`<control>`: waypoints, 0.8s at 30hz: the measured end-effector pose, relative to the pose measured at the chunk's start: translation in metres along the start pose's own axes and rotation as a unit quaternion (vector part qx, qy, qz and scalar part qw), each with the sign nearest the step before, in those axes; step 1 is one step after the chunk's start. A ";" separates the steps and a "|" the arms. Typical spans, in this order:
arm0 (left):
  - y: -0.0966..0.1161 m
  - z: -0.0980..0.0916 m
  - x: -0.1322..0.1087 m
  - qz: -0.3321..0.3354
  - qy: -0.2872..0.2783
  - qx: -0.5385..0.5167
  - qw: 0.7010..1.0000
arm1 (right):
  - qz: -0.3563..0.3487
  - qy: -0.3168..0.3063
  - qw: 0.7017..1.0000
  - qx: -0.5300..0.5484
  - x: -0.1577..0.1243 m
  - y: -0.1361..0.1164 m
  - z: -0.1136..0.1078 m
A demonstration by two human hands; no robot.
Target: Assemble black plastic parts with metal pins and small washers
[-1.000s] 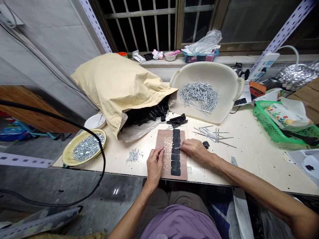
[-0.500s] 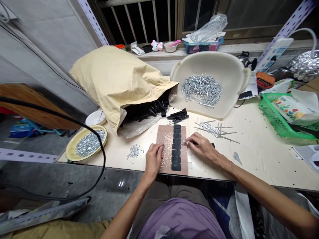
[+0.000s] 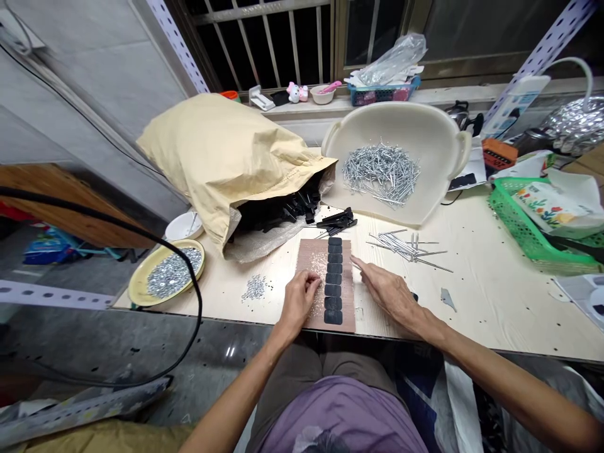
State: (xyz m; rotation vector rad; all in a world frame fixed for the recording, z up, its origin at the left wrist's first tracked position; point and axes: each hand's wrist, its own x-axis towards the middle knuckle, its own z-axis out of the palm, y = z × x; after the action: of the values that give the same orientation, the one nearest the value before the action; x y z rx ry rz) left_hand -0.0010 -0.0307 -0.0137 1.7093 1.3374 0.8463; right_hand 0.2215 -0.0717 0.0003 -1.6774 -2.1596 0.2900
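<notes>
The person sits at the near edge of the counter (image 3: 472, 302) with both hands down on a small brown board (image 3: 309, 251) that lies flat in front of them.

A straight row of black pads (image 3: 334, 277) runs down the middle of the board from far to near. The left hand (image 3: 302, 296) rests on the left half of the board, just beside the row. Its fingers are curled together with the tips pressed among a scatter of tiny silver bits (image 3: 317, 269). Whether it pinches one of them I cannot tell.

The right hand (image 3: 387, 289) lies on the other side of the row. Its fingers are spread and stretched flat, with the tips reaching the board's right edge about level with the middle pads, and I see nothing gripped in it. A small black piece (image 3: 414, 296) peeks out beside its wrist.

To the left of the board sits a little heap of silver bits (image 3: 255, 288), and farther left a yellow plate (image 3: 134, 290) holds many more. Loose pins (image 3: 406, 246) lie on the counter beyond the right hand. Behind them a cream tray (image 3: 453, 135) holds a big pile of pins. A tan sack (image 3: 221, 157) lies on its side at the far left, with black parts (image 3: 283, 211) spilling from its mouth towards the board. A green basket (image 3: 523, 233) stands far to the right.
</notes>
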 end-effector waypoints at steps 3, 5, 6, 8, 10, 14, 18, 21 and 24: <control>0.006 0.006 0.002 -0.131 -0.010 -0.203 0.970 | -0.018 -0.005 0.993 0.117 0.004 -0.013 -0.002; 0.011 0.011 0.003 -0.162 -0.007 -0.298 0.941 | -0.042 0.006 0.988 0.148 0.008 -0.023 -0.003; 0.014 0.013 0.003 -0.168 0.000 -0.329 0.929 | -0.050 0.013 0.988 0.145 0.010 -0.027 -0.002; 0.019 0.015 0.003 -0.178 0.013 -0.370 0.912 | -0.046 0.024 0.991 0.120 0.013 -0.033 -0.001; 0.024 0.016 0.002 -0.182 0.021 -0.394 0.901 | -0.033 0.026 0.995 0.092 0.016 -0.036 0.000; 0.027 0.016 0.001 -0.181 0.016 -0.434 0.883 | -0.028 0.028 0.997 0.060 0.016 -0.037 0.001; 0.027 0.016 0.002 -0.187 0.012 -0.469 0.863 | -0.021 0.036 0.998 0.042 0.014 -0.037 0.003; 0.027 0.017 0.001 -0.195 0.019 -0.466 0.863 | -0.017 0.034 0.998 0.044 0.014 -0.037 0.004; 0.028 0.018 0.000 -0.191 0.030 -0.444 0.875 | -0.013 0.034 0.998 0.045 0.013 -0.037 0.005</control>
State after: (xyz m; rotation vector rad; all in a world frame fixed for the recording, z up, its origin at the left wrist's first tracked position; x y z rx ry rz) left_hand 0.0270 -0.0377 0.0029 0.6772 1.0135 1.0525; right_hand 0.1838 -0.0690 0.0123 -1.5863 -2.0840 0.3142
